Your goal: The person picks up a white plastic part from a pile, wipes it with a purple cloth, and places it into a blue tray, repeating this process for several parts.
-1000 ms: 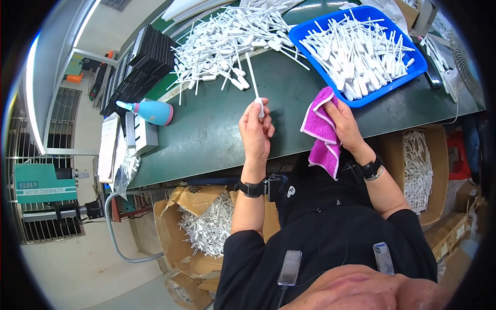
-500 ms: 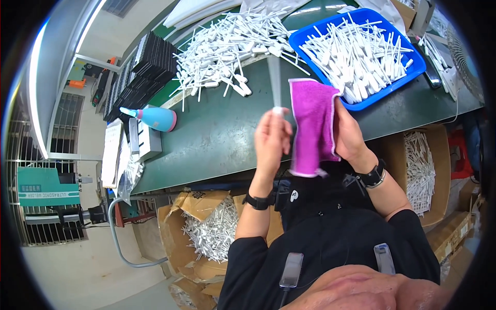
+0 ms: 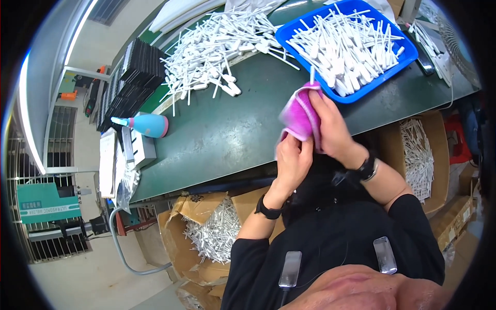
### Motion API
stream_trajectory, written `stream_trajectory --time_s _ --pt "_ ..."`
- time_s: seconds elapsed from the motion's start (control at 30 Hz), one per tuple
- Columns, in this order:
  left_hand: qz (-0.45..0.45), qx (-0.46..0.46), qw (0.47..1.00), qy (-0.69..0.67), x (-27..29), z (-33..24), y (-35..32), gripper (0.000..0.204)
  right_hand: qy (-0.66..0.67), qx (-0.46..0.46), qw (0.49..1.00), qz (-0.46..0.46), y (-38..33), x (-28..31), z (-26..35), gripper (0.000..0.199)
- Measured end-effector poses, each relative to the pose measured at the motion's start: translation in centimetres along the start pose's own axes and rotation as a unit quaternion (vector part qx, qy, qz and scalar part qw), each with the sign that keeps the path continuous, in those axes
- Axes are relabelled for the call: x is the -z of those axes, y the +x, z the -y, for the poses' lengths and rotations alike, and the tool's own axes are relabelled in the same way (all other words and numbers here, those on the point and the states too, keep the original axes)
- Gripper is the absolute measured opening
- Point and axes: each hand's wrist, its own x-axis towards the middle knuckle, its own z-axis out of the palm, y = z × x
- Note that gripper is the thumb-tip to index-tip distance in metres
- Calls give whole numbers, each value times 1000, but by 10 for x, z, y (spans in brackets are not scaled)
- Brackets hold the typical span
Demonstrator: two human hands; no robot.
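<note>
white stick [image 3: 312, 75], thin upper end showing, rest hidden, juts from a bunched magenta cloth [image 3: 299, 116] near the bench's front edge. right hand [image 3: 331, 123]: fingers clamped on the cloth. left hand [image 3: 293, 163]: fingers drawn together at its lower end; cannot tell if they grip the stick too. just beyond, blue tray [image 3: 345, 96] heaped with white sticks; left of it, loose pile [image 3: 222, 49] on green bench [image 3: 206, 126].
</note>
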Motion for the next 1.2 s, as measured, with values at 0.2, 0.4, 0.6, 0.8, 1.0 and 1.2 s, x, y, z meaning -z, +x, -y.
stream_trajectory --time_s 0.2,0.4,0.6,0.8,1.0,1.2 --pt "60 -76 952 291 16 -36 17 22 -254 124 959 29 0 40 1 22" --pt "-89 -57 991 80 23 -57 58 25 -365 37 912 183 -2 35 14 28" --pt "-95 -22 984 -151 7 -63 105 29 -323 78 933 136 2 52 8 25" --pt "-36 -32 988 -148 -8 -63 195 36 -387 34 906 168 11 66 8 23" --pt "9 -45 999 4 -18 -38 219 39 -266 34 960 82 7 69 10 22" --pt "-105 42 793 599 92 -28 173 47 -263 27 959 104 9 66 14 23"
